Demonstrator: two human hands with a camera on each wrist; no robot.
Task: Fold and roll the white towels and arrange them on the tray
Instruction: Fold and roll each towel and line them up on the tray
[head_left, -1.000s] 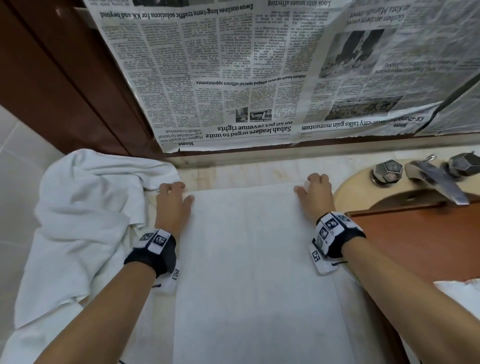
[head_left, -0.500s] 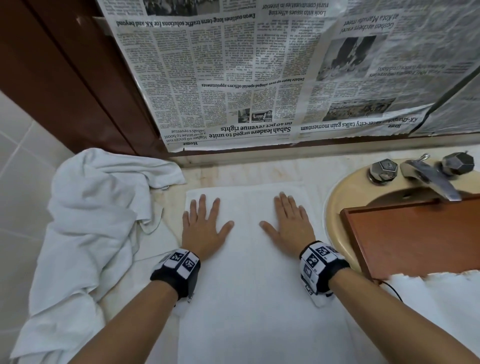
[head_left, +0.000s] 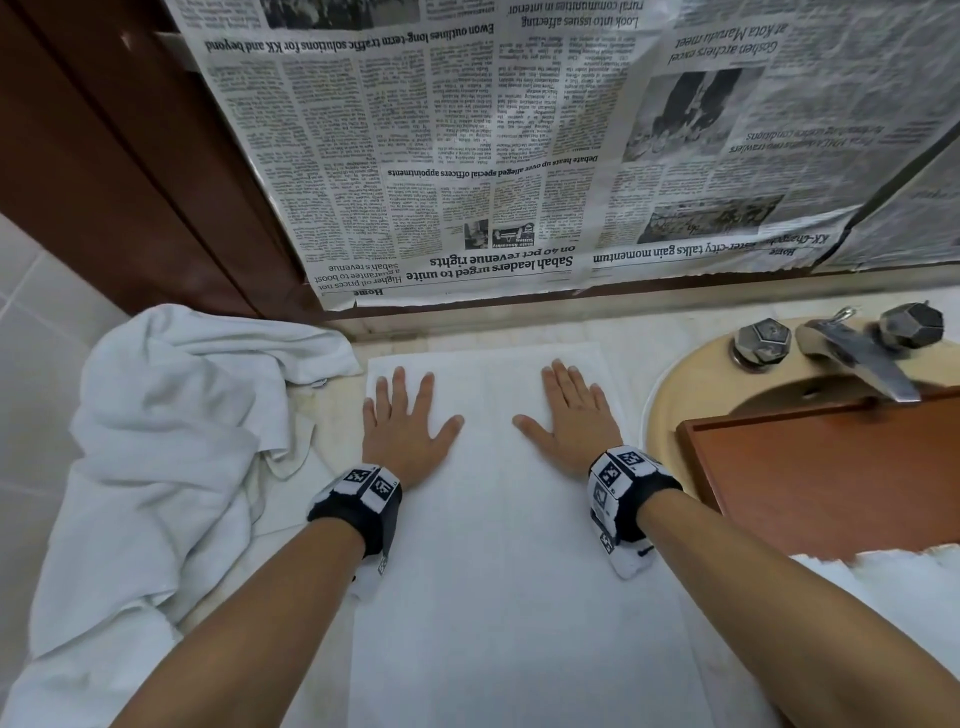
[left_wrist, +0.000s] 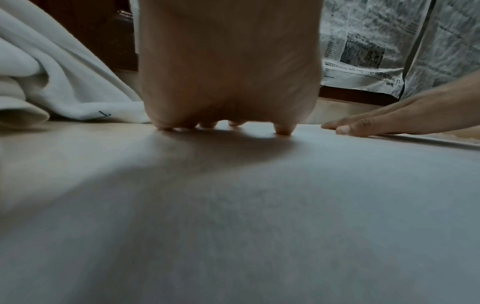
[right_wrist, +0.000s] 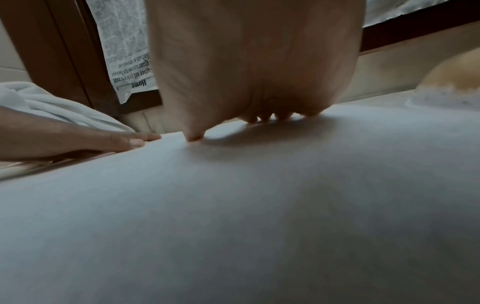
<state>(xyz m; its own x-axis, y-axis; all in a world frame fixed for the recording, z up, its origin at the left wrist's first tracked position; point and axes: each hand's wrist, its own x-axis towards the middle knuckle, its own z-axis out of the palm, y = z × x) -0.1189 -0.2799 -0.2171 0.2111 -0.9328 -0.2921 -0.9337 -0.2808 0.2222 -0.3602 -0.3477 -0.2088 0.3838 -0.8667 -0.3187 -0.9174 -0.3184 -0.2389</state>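
A pale marble table (head_left: 623, 332) runs under a wall hung with upside-down newspaper sheets (head_left: 467, 156), with dark wooden framing (head_left: 130, 182) to the left and white tile beyond it. At the right a cream basin (head_left: 675, 384) is sunk into the table, with chrome taps (head_left: 761, 340) at its back edge, and a reddish-brown wooden tray (head_left: 831, 478) sits across the basin — a bit of white cloth (head_left: 883, 566) lies over its near edge.

A white towel (head_left: 498, 571) is spread flat and smooth along the middle of the table, its far edge close to the wall. To its left a second white towel (head_left: 166, 441) lies in a crumpled heap, spilling toward the near edge.

Both hands are pressed palm-down on the far end of the flat towel. The left hand (head_left: 402, 428) lies near the towel's left edge, fingers straight and slightly spread, thumb out to the side; the right hand (head_left: 571, 421) mirrors it toward the right edge. Neither grips anything — the wrist views show the fingertips (left_wrist: 283, 129) simply resting flat on the cloth. Each wrist wears a black-and-white marked band (head_left: 358, 499).
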